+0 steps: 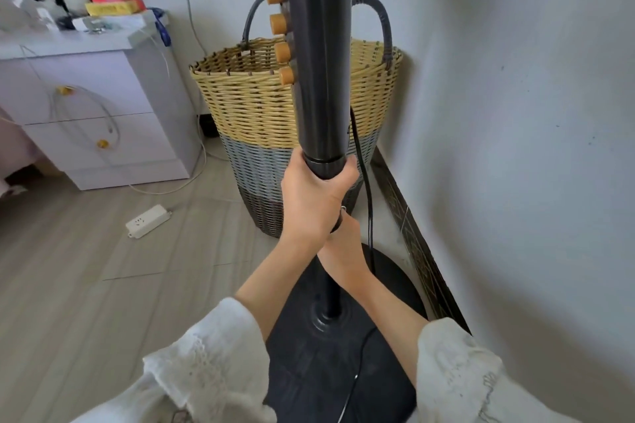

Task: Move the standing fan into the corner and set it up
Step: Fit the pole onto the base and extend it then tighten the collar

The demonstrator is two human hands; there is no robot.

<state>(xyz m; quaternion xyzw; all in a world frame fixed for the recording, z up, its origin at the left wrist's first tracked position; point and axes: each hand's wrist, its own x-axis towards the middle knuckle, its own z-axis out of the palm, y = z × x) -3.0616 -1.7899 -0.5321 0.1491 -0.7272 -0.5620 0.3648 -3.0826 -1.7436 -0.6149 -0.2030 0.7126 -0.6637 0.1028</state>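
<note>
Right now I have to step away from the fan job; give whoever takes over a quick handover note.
Left hand: shut around the fan pole at the collar below the four orange knobs.
Right hand: on the thinner lower pole just beneath; its grip is partly hidden by the left hand.
Fan: upright, round black base on the floor close to the right wall, with the wicker basket behind it in the corner.
Power cord: hangs down the pole and trails over the base; its plug is not visible.
Power strip: on the floor to the left.
Done: fan is by the corner.
Left: settle the position, then probably adjust the height and plug in.
</note>
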